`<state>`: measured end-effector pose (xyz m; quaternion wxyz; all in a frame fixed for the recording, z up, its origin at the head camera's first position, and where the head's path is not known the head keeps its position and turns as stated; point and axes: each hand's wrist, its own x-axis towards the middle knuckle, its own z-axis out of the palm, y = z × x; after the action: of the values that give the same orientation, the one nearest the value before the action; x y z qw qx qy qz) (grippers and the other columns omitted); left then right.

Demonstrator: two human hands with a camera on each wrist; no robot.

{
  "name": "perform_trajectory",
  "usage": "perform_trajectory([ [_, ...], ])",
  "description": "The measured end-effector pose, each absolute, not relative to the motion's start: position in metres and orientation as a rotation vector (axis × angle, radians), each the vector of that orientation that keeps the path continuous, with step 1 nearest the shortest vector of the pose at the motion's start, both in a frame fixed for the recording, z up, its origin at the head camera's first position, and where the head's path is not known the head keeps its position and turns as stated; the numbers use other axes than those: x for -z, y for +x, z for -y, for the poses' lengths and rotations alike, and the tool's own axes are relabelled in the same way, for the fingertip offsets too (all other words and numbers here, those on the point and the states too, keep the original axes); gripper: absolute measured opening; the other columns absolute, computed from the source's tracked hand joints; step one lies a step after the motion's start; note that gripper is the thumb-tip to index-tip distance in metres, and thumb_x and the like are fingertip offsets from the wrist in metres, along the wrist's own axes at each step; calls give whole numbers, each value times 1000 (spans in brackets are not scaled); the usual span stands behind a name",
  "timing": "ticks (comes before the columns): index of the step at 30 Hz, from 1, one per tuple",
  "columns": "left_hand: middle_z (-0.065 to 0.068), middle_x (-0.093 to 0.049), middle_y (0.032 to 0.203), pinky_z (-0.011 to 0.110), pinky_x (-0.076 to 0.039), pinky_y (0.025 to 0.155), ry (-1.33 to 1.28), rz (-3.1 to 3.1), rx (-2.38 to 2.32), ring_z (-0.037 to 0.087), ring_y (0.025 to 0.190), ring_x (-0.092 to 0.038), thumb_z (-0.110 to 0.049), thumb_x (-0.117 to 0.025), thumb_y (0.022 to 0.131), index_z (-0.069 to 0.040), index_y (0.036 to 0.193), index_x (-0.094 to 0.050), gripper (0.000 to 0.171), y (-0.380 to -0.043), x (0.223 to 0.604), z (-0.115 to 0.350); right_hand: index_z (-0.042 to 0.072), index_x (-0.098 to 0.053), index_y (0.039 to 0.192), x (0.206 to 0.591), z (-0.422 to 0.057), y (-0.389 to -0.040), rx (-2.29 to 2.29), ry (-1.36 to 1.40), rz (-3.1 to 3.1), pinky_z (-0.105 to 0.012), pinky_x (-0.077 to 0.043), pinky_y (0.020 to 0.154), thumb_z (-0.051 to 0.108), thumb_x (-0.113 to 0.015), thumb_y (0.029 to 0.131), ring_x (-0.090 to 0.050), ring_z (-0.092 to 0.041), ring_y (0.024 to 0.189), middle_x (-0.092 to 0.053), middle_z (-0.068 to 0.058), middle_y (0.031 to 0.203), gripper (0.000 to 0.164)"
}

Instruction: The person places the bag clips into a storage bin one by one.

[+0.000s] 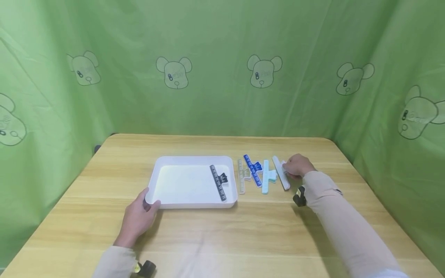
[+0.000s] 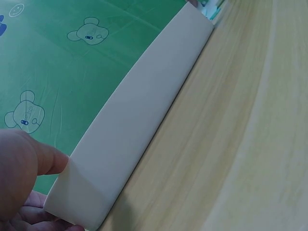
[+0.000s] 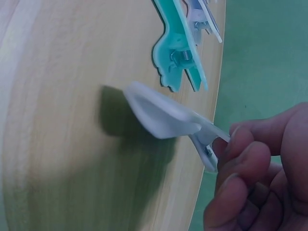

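Note:
My left hand point(image 1: 139, 216) grips the near left corner of a shallow white tray point(image 1: 194, 205), its thumb at the rim and fingers at the outer side point(image 2: 130, 115). Inside the tray, toward the right, lies a black piano-key clip point(image 1: 218, 183). My right hand point(image 1: 298, 166) pinches the handle of a white spring clip point(image 1: 281, 173). In the right wrist view that white clip point(image 3: 161, 113) is tilted, its long jaw casting a shadow on the wood. Left of it lie a light-blue clip point(image 1: 265, 177), a dark-blue clip point(image 1: 253, 170) and a clear clip point(image 1: 241, 177).
Everything stands on a wooden table point(image 1: 194, 235) with rounded far corners. Green curtains point(image 1: 215, 108) printed with bear heads hang behind it and on both sides. The row of clips lies just right of the tray.

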<state>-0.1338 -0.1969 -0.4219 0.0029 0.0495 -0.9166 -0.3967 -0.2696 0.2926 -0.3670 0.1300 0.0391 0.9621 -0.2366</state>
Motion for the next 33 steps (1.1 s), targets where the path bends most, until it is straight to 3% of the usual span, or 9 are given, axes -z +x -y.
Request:
perform_trajectory([
  [33,34,-33,146,57,-28,110,161,2871,1248,49,133,-34,-27,-55,97,8,149,-24,70,-135,421,196,12,-50,57,367,-294,-270,704,119,-2859,-25,-35,46,27,-45,97,-42,-12,47,-46,1,48,43],
])
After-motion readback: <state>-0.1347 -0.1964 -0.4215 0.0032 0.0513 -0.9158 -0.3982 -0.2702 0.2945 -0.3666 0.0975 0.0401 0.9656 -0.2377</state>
